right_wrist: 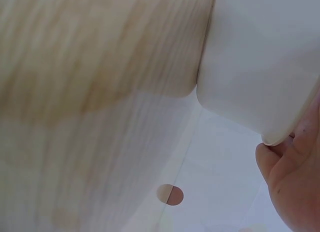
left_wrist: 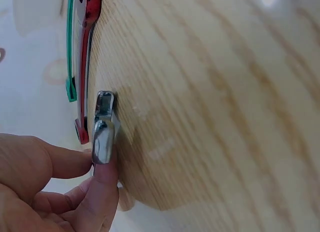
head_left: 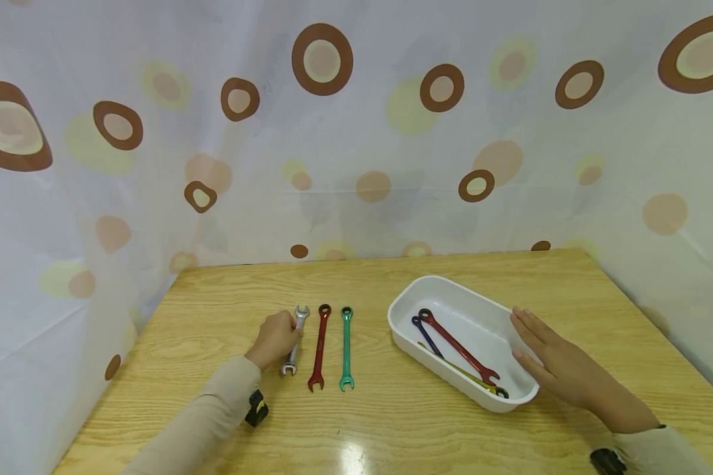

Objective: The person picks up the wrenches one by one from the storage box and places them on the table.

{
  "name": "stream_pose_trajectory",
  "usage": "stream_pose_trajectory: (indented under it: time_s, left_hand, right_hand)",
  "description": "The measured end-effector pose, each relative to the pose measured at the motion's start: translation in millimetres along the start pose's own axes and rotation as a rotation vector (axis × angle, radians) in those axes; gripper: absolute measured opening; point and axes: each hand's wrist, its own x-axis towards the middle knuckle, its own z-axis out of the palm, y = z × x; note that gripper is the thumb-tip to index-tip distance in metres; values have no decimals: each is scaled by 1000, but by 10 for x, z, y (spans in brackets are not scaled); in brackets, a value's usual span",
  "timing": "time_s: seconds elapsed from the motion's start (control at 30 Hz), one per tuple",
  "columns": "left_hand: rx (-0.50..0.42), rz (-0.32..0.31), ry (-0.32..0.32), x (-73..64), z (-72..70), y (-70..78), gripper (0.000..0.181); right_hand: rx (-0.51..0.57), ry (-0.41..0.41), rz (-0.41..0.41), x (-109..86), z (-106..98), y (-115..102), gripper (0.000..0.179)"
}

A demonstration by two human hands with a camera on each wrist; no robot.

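My left hand [head_left: 275, 340] pinches a silver wrench [head_left: 300, 318] near its middle, at the left end of a short row. In the left wrist view the thumb and fingers close around the silver wrench [left_wrist: 103, 137], its end toward the camera. Just right of it lie a red wrench [head_left: 320, 346] and a green wrench [head_left: 347, 346]. With fingers extended, my right hand [head_left: 564, 366] rests against the right rim of a white tray [head_left: 440, 377]; the right wrist view shows it at the tray's edge. Inside the tray are another red wrench [head_left: 459, 346], a purple wrench [head_left: 430, 341] and a partly hidden yellow wrench [head_left: 467, 375].
Everything stands on a wooden table [head_left: 368, 429]. A white curtain [head_left: 356, 218] with brown and beige rounds hangs behind the table's far edge and along both sides. The tray sits slantwise on the right half.
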Motion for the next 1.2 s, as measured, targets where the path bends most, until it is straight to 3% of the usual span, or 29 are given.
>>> stream_pose_trajectory:
  time_s: [0.57,0.77,1.2]
  left_hand:
    - [-19,-2,-13,-32,21,-22,17]
    - [-45,-31,-24,-24,16,-18,17]
    - [-44,-7,-27,-29,12,-27,17]
  right_hand:
    - [4,0,3,-6,3,-5,60]
    - [6,-6,9,-7,-5,-11,60]
    - [0,1,-5,-3,-9,-7,60]
